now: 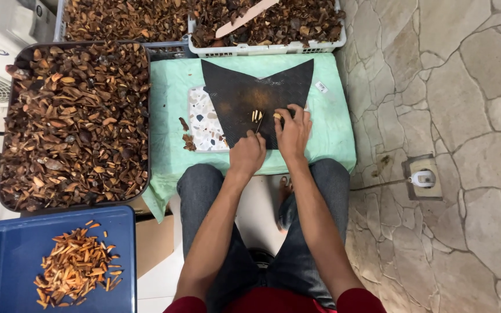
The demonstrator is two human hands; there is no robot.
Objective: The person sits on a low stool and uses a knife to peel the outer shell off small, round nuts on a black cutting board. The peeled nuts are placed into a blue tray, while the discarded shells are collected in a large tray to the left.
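On the black mat (pixel 244 95), the left hand (pixel 247 153) pinches a thin blade (pixel 259 123); the right hand (pixel 293 132) pinches a pale piece (pixel 277 116) (cut slivers (pixel 255 115) just beside). Left of the mat sits a tray of brown husks (pixel 76 122).

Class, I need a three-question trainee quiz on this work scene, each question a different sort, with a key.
1. True or false: the blue tray holds orange slivers.
2. The black mat lies on a: A) red cloth B) green cloth C) bare floor
3. Which hand holds the thin blade?

Key: 1 true; 2 B; 3 the left hand, while the right hand steadies a small piece.
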